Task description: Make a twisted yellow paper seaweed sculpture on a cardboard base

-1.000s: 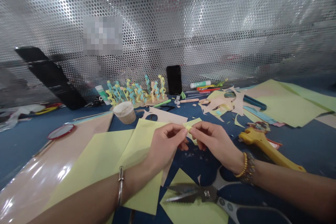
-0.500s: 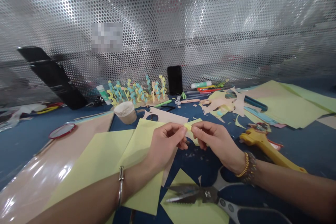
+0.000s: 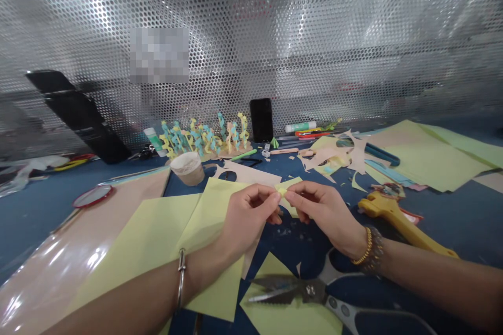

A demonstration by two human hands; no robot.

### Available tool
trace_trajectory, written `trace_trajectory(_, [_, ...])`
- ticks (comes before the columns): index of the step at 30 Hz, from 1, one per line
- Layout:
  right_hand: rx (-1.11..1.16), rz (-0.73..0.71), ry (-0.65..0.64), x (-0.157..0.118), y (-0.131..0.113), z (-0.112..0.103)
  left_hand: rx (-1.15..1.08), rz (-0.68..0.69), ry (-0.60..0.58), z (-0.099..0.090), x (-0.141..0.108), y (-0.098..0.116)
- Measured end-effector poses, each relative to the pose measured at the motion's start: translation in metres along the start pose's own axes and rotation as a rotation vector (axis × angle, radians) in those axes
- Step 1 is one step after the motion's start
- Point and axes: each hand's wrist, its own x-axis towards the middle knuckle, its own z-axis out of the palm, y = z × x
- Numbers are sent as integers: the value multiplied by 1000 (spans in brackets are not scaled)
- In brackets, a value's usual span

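Observation:
A small piece of yellow paper is pinched between both hands above the blue tabletop. My left hand grips its left side between thumb and forefinger. On the right side, the thumb and forefinger of my right hand are closed on the same piece. Its exact shape is mostly covered by fingertips. Below the hands lie scissors with grey handles, blades resting over a yellow sheet. Larger yellow sheets spread under my left forearm.
Behind stand twisted paper strips, a paper-lined cup and an upright black phone. A yellow-handled tool lies right, near cut paper scraps. A red-rimmed round object rests left. A perforated metal panel closes the back.
Both hands stay nearly in place. The fingertips have drawn slightly closer together, and less of the yellow paper piece shows between them.

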Motion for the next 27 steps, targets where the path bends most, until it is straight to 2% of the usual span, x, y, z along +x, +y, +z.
trace_trajectory(11, [-23,5,-10,-1,-3,0,-12,-20,-27,0,-2,1])
trace_trajectory(21, [-8,18,-30,-2,-4,0,-2,-60,22,3,0,3])
trace_trajectory(27, [-73,16,-11,-2,-4,1,-69,-96,-45,1,0,1])
